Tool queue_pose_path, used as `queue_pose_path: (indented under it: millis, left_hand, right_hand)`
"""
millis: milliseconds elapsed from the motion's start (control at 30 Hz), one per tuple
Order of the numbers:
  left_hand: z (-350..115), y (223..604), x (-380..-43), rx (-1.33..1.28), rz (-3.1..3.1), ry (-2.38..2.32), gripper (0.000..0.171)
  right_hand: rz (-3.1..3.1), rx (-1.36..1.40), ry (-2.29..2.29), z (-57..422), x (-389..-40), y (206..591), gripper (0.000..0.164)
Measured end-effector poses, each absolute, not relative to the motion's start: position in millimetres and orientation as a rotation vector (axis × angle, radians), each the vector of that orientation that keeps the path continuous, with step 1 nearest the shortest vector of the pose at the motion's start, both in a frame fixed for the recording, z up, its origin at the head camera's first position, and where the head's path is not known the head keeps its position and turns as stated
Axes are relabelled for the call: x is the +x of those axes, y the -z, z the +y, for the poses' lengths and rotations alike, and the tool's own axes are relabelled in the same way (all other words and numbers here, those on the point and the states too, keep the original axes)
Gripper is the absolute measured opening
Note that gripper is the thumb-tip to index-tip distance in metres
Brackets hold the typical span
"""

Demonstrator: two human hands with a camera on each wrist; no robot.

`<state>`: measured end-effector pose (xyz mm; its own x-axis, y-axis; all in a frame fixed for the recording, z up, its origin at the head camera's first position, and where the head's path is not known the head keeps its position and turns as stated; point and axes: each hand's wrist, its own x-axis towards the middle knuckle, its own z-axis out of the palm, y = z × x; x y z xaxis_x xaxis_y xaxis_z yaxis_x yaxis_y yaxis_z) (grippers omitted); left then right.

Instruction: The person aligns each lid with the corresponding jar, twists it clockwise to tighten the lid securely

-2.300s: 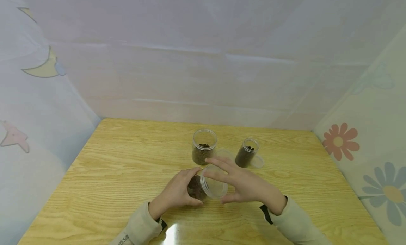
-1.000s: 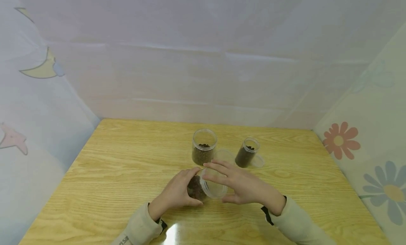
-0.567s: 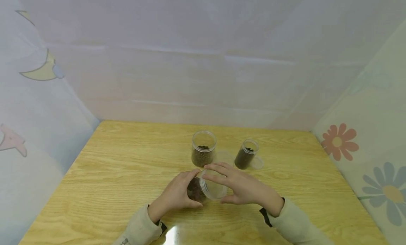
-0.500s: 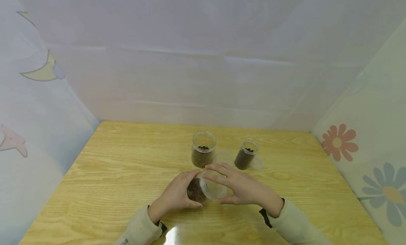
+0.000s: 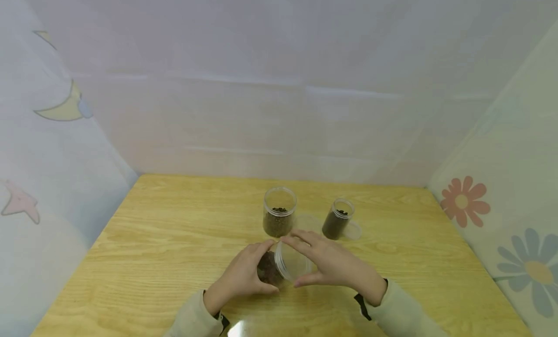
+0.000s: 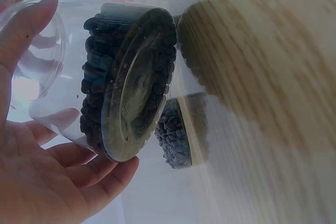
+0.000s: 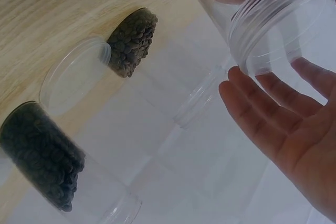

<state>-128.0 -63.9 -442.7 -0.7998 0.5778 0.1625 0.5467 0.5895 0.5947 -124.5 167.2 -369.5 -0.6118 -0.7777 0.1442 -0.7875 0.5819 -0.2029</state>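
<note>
My left hand (image 5: pixel 240 276) grips a clear screw-top jar (image 5: pixel 269 269), thumb and fingers spread round its body. The jar tips over with its top toward the right. Dark beans, like coffee beans, lie in its lower part and show through the base in the left wrist view. At the top end, my right hand (image 5: pixel 333 264) holds the clear lid (image 5: pixel 301 265), fingers over the far side and thumb on the near side. In the right wrist view the fingertips (image 7: pixel 236 73) meet the ridged rim. The right thumb is hidden there.
Behind the hands stand a wide uncovered jar (image 5: pixel 278 223) and a slimmer uncovered one (image 5: pixel 335 225), both part-filled with dark beans. One loose clear lid (image 5: pixel 308 222) lies between them, another lid (image 5: pixel 353 230) right of the slim jar. Cloth walls surround the wooden table (image 5: pixel 174 221).
My right thumb has shifted left onto the near side of the lid, and the right fingers have moved slightly round it. The left hand keeps its hold; the head view has tilted up a little.
</note>
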Motion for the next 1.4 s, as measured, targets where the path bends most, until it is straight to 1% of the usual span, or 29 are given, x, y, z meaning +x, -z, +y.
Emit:
queue_pose_path:
  millis: [300, 500, 600, 700, 800, 1000, 1233, 1400]
  left_hand:
    - [-63, 442, -131, 0.969, 2.759, -1.010, 0.095]
    - [-63, 442, -132, 0.960, 2.759, -1.000, 0.096]
    - [-63, 442, -133, 0.954, 2.756, -0.995, 0.096]
    - [-63, 442, -133, 0.955, 2.753, -0.992, 0.095]
    - [-63, 442, -133, 0.952, 2.749, -0.992, 0.095]
    - [-64, 441, -132, 0.951, 2.749, -0.998, 0.095]
    - [-63, 442, -132, 0.964, 2.765, -0.993, 0.095]
    - [-63, 442, -133, 0.966, 2.768, -1.006, 0.094]
  right_hand:
    - [-2.722, 1.319, -0.286, 171, -129, 369, 0.085]
    - [-2.549, 1.508, -0.392, 174, -134, 368, 0.083]
    - [-2.472, 1.608, -0.417, 173, -135, 368, 0.085]
    - [-2.443, 1.656, -0.406, 172, -136, 368, 0.087]
    - [-2.446, 1.667, -0.397, 171, -135, 369, 0.087]
    - [-2.479, 1.630, -0.410, 170, -135, 370, 0.085]
    - [-2.576, 1.483, -0.410, 168, -132, 370, 0.073]
    - [-2.640, 1.389, -0.411, 166, -129, 370, 0.073]
